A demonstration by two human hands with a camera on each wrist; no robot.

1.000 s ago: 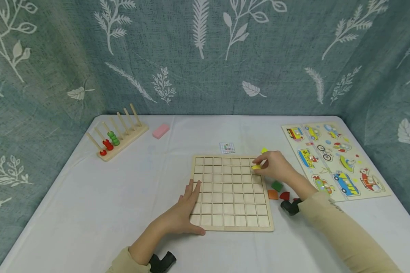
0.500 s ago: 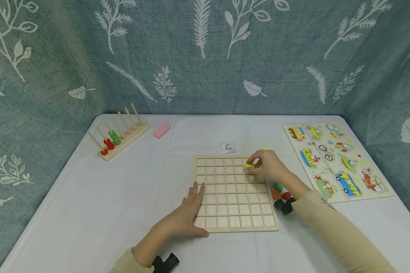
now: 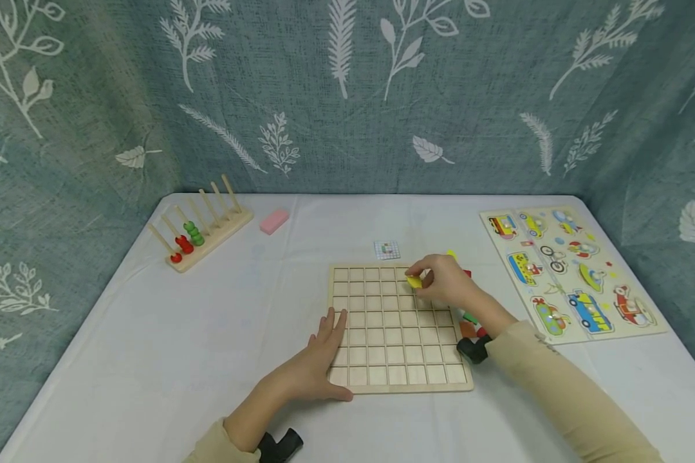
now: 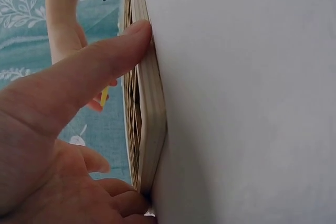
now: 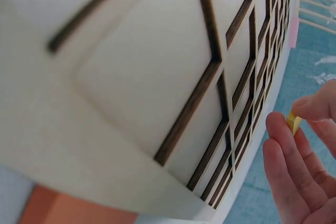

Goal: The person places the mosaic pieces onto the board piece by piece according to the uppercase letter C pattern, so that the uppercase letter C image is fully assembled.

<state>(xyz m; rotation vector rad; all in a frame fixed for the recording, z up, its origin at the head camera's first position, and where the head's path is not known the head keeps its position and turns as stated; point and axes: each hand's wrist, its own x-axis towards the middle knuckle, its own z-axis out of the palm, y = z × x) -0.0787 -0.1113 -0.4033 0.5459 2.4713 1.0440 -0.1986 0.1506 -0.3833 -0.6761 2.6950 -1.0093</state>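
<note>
A wooden grid board [image 3: 398, 337] with square compartments lies on the white table. My left hand [image 3: 308, 368] rests at its near-left corner, fingers spread along the left side. In the left wrist view, the thumb [image 4: 110, 66] lies straight against the board's edge. Over the board's far right part, my right hand [image 3: 448, 281] pinches a small yellow block [image 3: 414, 281] between thumb and fingers. The right wrist view shows this yellow block [image 5: 293, 123] held at the fingertips, its full shape partly covered. Whether it touches the grid I cannot tell.
Beside the board's right side lie an orange block [image 3: 467, 330] and other coloured blocks, partly behind my right wrist. A patterned card [image 3: 387, 250] lies beyond the board. A vehicle picture puzzle [image 3: 573, 273] is at right; a pegged bead stand [image 3: 211, 243] and pink block [image 3: 275, 221] are back left.
My right hand has moved left across the board's far rows, carrying the yellow block. The board and left hand shifted slightly right in view, then stayed put.
</note>
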